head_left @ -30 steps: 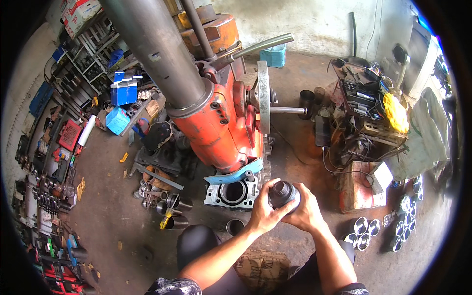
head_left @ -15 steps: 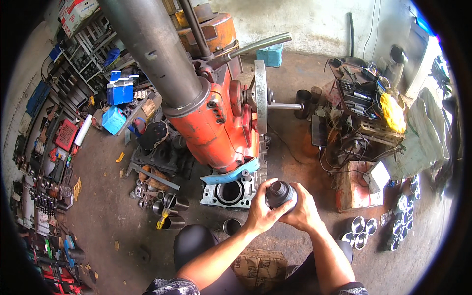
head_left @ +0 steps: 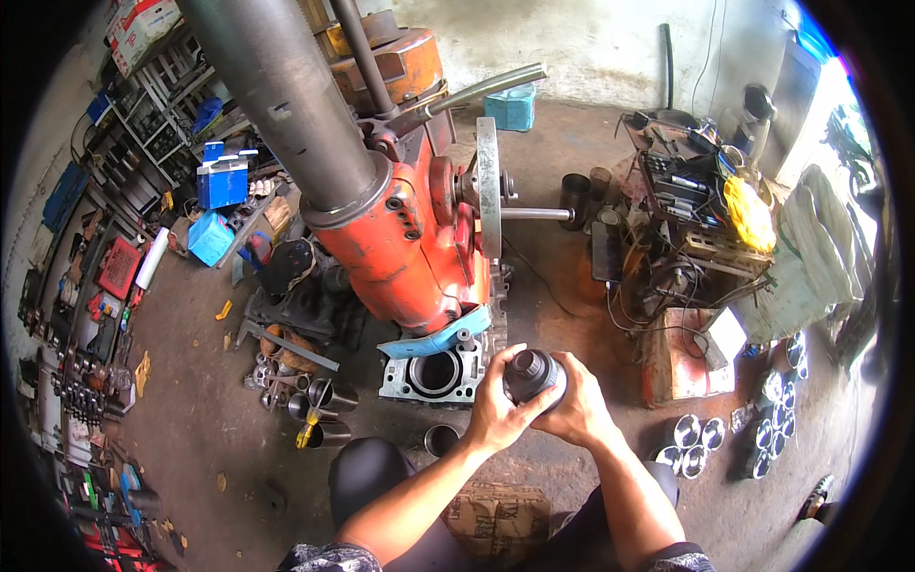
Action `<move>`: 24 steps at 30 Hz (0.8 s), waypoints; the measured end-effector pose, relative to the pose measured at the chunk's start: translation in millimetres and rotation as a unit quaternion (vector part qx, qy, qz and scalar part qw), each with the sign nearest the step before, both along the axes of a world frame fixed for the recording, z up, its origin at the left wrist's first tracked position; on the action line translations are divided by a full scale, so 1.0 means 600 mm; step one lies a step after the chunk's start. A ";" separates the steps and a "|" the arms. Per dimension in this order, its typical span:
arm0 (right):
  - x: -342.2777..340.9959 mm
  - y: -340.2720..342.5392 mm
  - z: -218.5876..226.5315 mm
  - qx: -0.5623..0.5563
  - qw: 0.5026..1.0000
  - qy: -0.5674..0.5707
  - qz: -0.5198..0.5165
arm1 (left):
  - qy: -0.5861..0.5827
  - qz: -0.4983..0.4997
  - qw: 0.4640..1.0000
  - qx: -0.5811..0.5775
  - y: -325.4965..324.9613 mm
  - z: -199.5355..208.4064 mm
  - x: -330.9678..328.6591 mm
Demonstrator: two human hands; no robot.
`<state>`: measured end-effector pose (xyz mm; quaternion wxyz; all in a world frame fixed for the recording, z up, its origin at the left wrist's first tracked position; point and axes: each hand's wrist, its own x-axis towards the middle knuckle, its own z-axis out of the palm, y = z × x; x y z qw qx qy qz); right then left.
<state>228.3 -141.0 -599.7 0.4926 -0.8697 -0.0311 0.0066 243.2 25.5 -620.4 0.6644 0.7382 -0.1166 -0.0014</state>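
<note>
"So, what are the fingers [head_left: 573,368] doing?"

"Grasping. Those of the left hand [head_left: 496,410] and the right hand [head_left: 581,412] wrap opposite sides of a dark grey, round, stepped part [head_left: 534,374], the left thumb laid across its near side."

"Where is that part, exactly?"

"Between the two sets of fingers, raised in front of the knees, its narrower round end facing up. Whatever is under the palms is hidden."

"And close to the fingers?"

"Left of them sits a silver-grey metal engine block [head_left: 398,390] with a large round bore. A bent blue sheet [head_left: 437,337] lies along its far edge, under a red-orange cast metal machine housing [head_left: 391,272]. Nearer the person, left and below the fingers, an open dark metal sleeve [head_left: 441,439] stands on the grey floor [head_left: 381,419]."

"Further out?"

"Well left of the fingers, a yellow-handled tool [head_left: 307,430] leans among more metal sleeves [head_left: 330,436]. Well to their right, there's a worn red-and-white box [head_left: 690,375], with four shiny round metal pieces [head_left: 686,432] clustered nearer the person. Directly below the fingers, brown printed cardboard [head_left: 496,522] lies between the legs."
</note>
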 end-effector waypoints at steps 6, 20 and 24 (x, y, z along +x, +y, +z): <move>0.000 0.000 0.004 -0.005 1.000 0.000 0.006 | 0.002 0.001 1.000 0.013 0.002 0.001 -0.001; 0.002 0.000 0.001 -0.015 1.000 0.003 0.007 | -0.024 0.010 0.999 0.040 0.002 -0.005 0.002; 0.002 0.000 -0.001 -0.015 1.000 -0.004 0.006 | -0.032 0.012 0.999 0.042 0.001 -0.005 0.001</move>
